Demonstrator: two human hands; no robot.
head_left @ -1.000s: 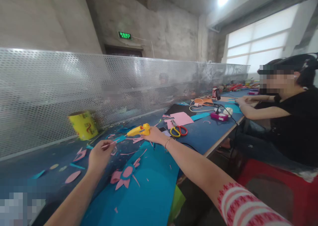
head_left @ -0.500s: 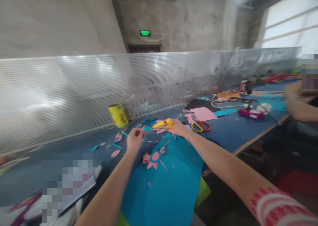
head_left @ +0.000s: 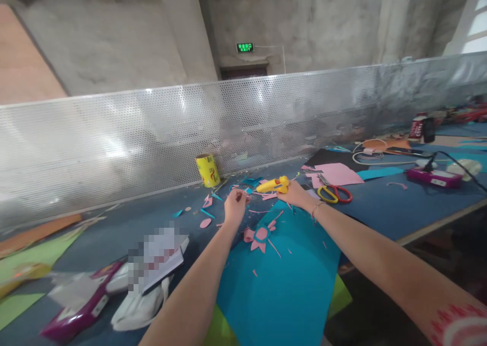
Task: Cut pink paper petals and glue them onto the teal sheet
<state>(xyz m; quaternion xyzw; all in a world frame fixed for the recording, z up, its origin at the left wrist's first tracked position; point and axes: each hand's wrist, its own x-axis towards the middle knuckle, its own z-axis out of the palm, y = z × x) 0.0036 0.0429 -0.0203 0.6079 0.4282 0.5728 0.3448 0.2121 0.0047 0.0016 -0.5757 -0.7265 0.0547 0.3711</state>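
Note:
My right hand (head_left: 299, 195) is wrapped round a yellow hot glue gun (head_left: 273, 185), its nozzle pointing left toward my other hand. My left hand (head_left: 236, 206) is closed in a pinch just left of the nozzle; what the fingertips hold is too small to make out. Below both hands lies a large blue paper sheet (head_left: 281, 285). A pink paper flower (head_left: 261, 234) with a round centre rests on its upper part. Red and yellow scissors (head_left: 334, 194) lie just right of my right hand. Several pink and blue paper scraps surround my hands.
A yellow paper tube (head_left: 208, 170) stands by the perforated metal screen (head_left: 160, 138). Pink paper (head_left: 338, 174) and a purple power strip (head_left: 433, 177) are to the right. Another purple power strip (head_left: 81, 308) and a white pouch (head_left: 137, 308) lie at the front left.
The view has turned left, so the scene sits farther right and more of the table's left side shows. Both hands keep nearly the same pose, with the glue gun still in the right.

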